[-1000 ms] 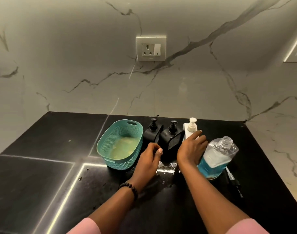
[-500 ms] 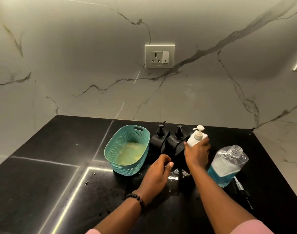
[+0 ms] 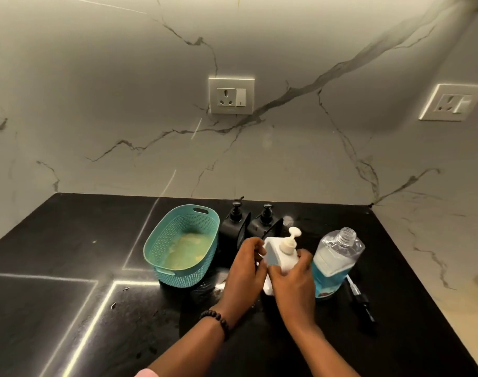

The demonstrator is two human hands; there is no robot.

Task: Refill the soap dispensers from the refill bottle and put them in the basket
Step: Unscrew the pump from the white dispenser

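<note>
A white pump dispenser (image 3: pixel 282 254) is tilted toward me in the middle of the black counter, held from both sides. My left hand (image 3: pixel 246 270) grips its left side and my right hand (image 3: pixel 293 284) wraps its lower body. Two black pump dispensers (image 3: pixel 235 224) (image 3: pixel 265 223) stand upright behind it, by the wall. A clear refill bottle (image 3: pixel 335 261) with blue liquid and no cap stands to the right. A teal basket (image 3: pixel 178 248) sits to the left, nothing but a yellowish patch on its floor.
A black pump tube (image 3: pixel 359 297) lies on the black counter (image 3: pixel 69 308) right of the refill bottle. Wet patches glisten near the basket's front. Marble walls with two sockets (image 3: pixel 231 95) (image 3: pixel 452 102) bound the back and right. The counter's right edge runs near the bottle.
My right hand took the white dispenser from beside the black ones and pulled it toward me, tilting it. My left hand rose from the counter and closed on its left side.
</note>
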